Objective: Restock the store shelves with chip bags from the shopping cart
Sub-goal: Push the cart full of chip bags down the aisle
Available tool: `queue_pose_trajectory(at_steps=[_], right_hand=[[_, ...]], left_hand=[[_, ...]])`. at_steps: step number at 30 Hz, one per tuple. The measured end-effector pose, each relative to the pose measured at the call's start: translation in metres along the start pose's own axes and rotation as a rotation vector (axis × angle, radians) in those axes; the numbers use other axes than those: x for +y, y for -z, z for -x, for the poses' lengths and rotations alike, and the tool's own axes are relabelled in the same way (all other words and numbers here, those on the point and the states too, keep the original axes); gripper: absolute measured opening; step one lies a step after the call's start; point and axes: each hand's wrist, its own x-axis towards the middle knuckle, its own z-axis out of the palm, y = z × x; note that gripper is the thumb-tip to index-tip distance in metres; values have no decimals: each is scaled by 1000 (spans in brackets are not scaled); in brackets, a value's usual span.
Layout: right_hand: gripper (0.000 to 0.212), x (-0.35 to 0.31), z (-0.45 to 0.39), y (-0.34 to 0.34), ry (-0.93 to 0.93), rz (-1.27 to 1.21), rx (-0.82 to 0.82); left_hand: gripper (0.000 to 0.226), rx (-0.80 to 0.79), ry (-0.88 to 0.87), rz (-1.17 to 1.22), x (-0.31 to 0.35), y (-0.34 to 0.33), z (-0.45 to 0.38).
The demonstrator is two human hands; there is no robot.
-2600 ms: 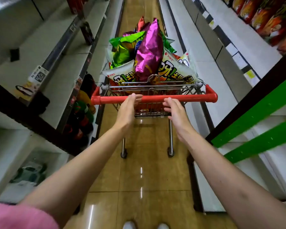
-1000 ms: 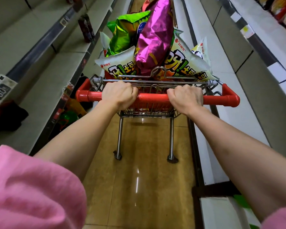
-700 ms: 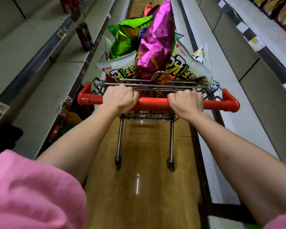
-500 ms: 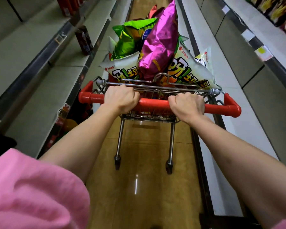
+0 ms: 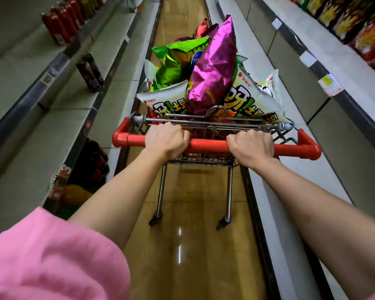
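Observation:
A small wire shopping cart stands in the aisle ahead of me, its red handle (image 5: pixel 208 146) crosswise. My left hand (image 5: pixel 167 139) grips the handle left of centre and my right hand (image 5: pixel 252 146) grips it right of centre. The basket is heaped with chip bags: a shiny magenta bag (image 5: pixel 212 68) upright in the middle, a green bag (image 5: pixel 173 61) behind it on the left, and white bags with bold lettering at the front left (image 5: pixel 167 100) and front right (image 5: pixel 253 98).
Grey shelves (image 5: pixel 59 118) line the left side, with red cans (image 5: pixel 59 27) on an upper level, a dark can (image 5: pixel 89 72) below them and dark packs (image 5: pixel 89 163) low down. Shelves on the right (image 5: pixel 312 118) carry stocked snack bags (image 5: pixel 359 22) at top. The glossy tan floor (image 5: pixel 182 245) runs between.
My hands went from reaching for the handle to gripping it. Since then the cart and I have rolled forward down the aisle, and more red cans and stocked bags have come into view.

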Motion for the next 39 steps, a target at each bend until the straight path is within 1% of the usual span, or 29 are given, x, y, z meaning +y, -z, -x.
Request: queue_pose_trajectory(at_steps=[2, 11, 15, 22, 28, 34, 39], right_hand=[[52, 14, -6, -1, -14, 3, -1], [51, 62, -17, -5, -40, 0, 22], [48, 74, -18, -7, -40, -9, 23], [49, 113, -18, -9, -8, 17, 19], [50, 150, -22, -13, 38, -3, 36], [51, 155, -31, -12, 75, -27, 19], [51, 154, -45, -13, 82, -28, 29]], left_hand=[[39, 3, -20, 9, 10, -2, -11], [40, 12, 4, 84, 48, -7, -40], [41, 8, 0, 61, 62, -6, -44], [42, -11, 74, 65, 101, -6, -48], [45, 15, 113, 88, 134, -10, -57], [46, 32, 145, 64, 136, -10, -70], [45, 44, 137, 81, 128, -14, -86]])
